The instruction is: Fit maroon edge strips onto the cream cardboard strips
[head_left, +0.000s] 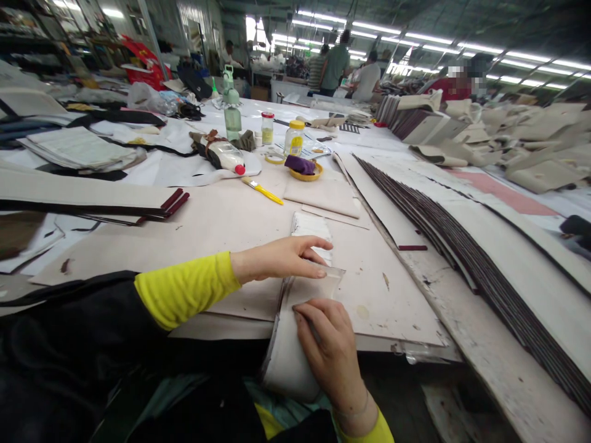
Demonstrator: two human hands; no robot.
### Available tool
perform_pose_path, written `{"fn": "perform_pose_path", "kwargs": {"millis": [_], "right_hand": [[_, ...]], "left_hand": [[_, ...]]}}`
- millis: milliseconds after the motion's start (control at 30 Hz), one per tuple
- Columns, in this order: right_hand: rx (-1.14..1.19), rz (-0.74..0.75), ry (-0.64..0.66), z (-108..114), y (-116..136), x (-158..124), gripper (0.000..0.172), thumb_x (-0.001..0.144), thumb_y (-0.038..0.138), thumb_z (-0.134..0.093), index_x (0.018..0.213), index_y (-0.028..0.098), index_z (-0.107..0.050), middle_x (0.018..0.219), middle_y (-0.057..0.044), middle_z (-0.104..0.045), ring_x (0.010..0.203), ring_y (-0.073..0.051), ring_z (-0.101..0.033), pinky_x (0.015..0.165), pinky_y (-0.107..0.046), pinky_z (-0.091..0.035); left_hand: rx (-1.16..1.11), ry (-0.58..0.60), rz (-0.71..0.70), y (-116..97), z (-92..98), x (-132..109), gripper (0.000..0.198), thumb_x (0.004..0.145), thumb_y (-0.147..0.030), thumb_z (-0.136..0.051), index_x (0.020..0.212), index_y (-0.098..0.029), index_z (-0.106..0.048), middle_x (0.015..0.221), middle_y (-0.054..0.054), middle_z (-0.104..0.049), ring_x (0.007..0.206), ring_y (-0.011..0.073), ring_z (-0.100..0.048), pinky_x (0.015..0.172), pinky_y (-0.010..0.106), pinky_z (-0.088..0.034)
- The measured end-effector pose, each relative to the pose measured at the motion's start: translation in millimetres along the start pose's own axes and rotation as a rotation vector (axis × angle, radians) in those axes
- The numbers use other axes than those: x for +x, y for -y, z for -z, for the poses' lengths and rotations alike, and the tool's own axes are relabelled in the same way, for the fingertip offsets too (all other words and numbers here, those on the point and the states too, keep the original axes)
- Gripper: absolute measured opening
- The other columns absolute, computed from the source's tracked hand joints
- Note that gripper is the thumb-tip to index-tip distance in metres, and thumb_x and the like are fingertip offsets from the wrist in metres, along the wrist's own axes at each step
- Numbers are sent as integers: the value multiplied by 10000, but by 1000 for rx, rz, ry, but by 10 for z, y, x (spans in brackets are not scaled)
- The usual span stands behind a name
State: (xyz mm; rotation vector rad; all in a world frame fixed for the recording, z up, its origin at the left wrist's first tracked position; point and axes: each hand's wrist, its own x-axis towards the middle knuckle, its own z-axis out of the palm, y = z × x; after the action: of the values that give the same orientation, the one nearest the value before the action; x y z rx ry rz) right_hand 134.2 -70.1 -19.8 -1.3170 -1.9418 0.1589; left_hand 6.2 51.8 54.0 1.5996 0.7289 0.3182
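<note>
A pale, flexible strip of material (290, 351) with a dark side edge lies over the table's front edge and hangs down toward my lap. Across its upper end reaches my left hand (286, 258), fingers apart and thumb close to the strip's top edge. My right hand (327, 341) rests lower on the strip with fingers curled and the tips pinched together. Whatever those fingertips hold, if anything, is too small to make out. Just beyond my left hand is a stack of narrow white pieces (311, 226), partly covered by that hand.
A long fanned stack of pale panels with dark edges (434, 227) fills the right side. Ahead are a yellow brush (263, 191), a yellow bowl with purple cloth (305, 173), a yellow-lidded jar (294, 138) and a green bottle (232, 114). More panels (87, 194) lie left. People stand far back.
</note>
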Motion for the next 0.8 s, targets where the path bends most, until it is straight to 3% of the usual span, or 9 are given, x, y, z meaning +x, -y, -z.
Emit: {"fn": "perform_pose_path", "kwargs": {"millis": [133, 267, 367, 500, 800], "right_hand": [[23, 0, 6, 3, 3, 6, 168, 812, 132, -480, 934, 199, -574, 868, -46, -570, 835, -172, -500, 741, -335, -412], [23, 7, 21, 15, 3, 1, 181, 818, 133, -466, 946, 202, -573, 888, -45, -580, 853, -169, -507, 753, -335, -421], [-13, 11, 12, 45, 9, -11, 197, 819, 133, -465, 974, 204, -565, 917, -49, -582, 886, -174, -507, 778, -345, -419], [-58, -20, 1, 78, 10, -11, 188, 820, 147, -476, 974, 208, -565, 925, -51, -582, 891, -181, -502, 793, -360, -410], [-49, -53, -1, 50, -24, 0, 160, 813, 154, -480, 927, 202, -583, 894, -41, -592, 860, -168, -506, 779, -343, -406]], "left_hand": [[277, -4, 81, 25, 53, 149, 446, 657, -155, -578, 1099, -107, -531, 1064, 70, -588, 976, 176, -523, 839, 264, -393], [498, 60, 87, 91, 86, 213, 357, 633, -121, -528, 984, -126, -593, 922, 21, -630, 818, 145, -559, 708, 213, -420], [569, 119, 77, 95, 89, 213, 347, 637, -133, -517, 975, -128, -597, 893, 11, -636, 776, 134, -560, 656, 189, -419], [663, 177, 23, 76, 67, 190, 378, 646, -138, -529, 1020, -142, -584, 950, 5, -632, 829, 132, -559, 719, 184, -417], [914, 14, -228, 128, -114, 161, 345, 726, -130, -514, 1065, -131, -577, 999, 61, -585, 925, 160, -534, 845, 239, -392]]}}
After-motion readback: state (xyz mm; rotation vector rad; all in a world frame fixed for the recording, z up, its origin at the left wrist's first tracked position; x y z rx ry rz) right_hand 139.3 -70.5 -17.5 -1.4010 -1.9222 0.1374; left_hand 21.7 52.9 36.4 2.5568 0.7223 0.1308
